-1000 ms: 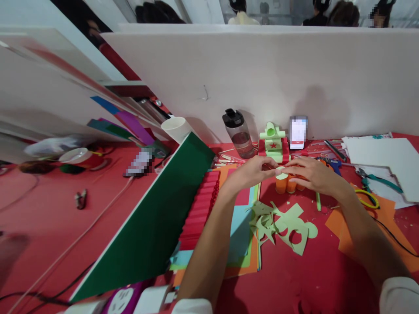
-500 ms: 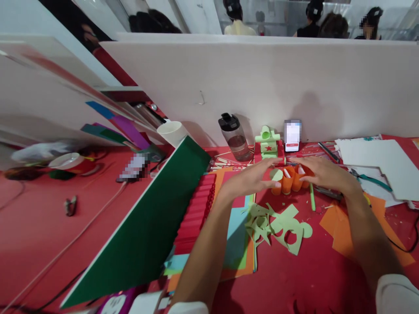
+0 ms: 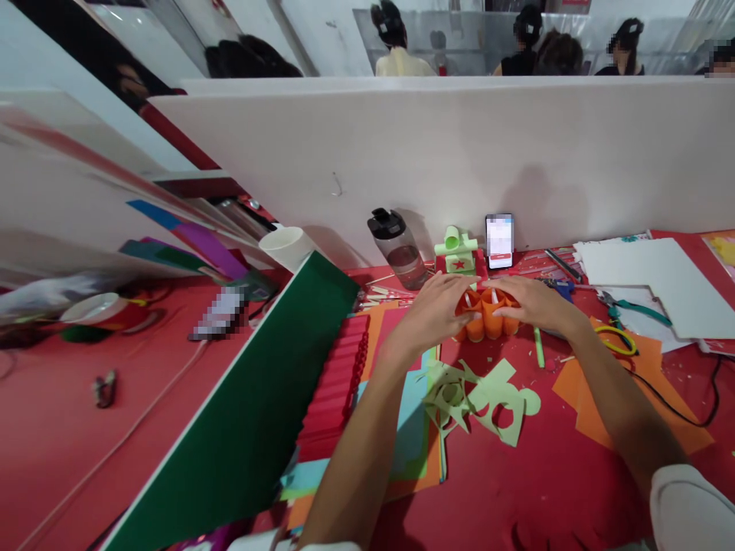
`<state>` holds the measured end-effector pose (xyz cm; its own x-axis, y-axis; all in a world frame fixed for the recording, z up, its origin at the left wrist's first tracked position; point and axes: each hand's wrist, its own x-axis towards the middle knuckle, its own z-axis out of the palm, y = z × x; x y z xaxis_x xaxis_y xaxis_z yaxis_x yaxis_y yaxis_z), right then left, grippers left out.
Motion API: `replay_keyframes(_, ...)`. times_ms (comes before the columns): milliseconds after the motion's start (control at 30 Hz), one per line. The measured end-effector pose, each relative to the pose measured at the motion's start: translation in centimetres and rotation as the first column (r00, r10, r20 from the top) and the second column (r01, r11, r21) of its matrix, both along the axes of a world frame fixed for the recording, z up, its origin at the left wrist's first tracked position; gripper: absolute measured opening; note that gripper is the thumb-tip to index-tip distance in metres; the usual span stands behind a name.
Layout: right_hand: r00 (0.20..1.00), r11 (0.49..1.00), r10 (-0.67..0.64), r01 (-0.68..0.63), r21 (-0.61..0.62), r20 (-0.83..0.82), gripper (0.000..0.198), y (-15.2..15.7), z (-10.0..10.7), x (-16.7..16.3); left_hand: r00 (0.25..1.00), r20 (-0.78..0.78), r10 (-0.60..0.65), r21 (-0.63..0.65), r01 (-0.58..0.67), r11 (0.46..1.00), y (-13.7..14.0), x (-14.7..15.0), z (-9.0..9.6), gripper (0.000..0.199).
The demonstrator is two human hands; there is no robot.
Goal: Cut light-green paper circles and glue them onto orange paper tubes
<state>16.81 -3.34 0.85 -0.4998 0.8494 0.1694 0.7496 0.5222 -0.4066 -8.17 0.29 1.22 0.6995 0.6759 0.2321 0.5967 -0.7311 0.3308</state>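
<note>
A cluster of orange paper tubes (image 3: 487, 320) stands upright on the red table. My left hand (image 3: 437, 306) presses against its left side and my right hand (image 3: 531, 301) wraps its right side, so both hold the cluster between them. Just in front lies a light green paper sheet with cut-out holes (image 3: 485, 395). Behind the tubes stands a small green and red paper model with a star (image 3: 458, 256).
A dark water bottle (image 3: 398, 246) and a phone (image 3: 499, 240) stand by the white partition (image 3: 402, 153). A green board (image 3: 253, 413) leans at left beside red corrugated paper (image 3: 336, 386). White sheets (image 3: 654, 279), pliers (image 3: 625, 308) and a glue stick (image 3: 538, 347) lie at right. People sit beyond the partition.
My hands closed in from both sides and now press the orange tubes together. The green disc that lay on the tubes is hidden or gone. The view tilted up slightly.
</note>
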Motion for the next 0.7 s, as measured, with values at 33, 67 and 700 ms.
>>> replay_keyframes(33, 1.000, 1.000, 0.008, -0.008, 0.005, -0.016, 0.058, 0.0, 0.1, 0.1, 1.000, -0.009, 0.007, 0.013, -0.007, 1.000, -0.1, 0.0, 0.0, 0.051)
replay_keyframes(67, 0.999, 1.000, 0.011, -0.011, 0.013, -0.038, 0.057, -0.1, 0.3, 0.4, 1.000, -0.016, 0.013, 0.026, -0.012, 1.000, -0.1, 0.0, 0.1, 0.050)
replay_keyframes(700, 0.671, 0.522, -0.505, 0.738, -0.427, 0.543, 0.045, 1.5, -3.3, 13.4, 1.000, -0.025, 0.015, 0.038, -0.014, 0.999, -0.1, -0.1, 0.0, 0.043)
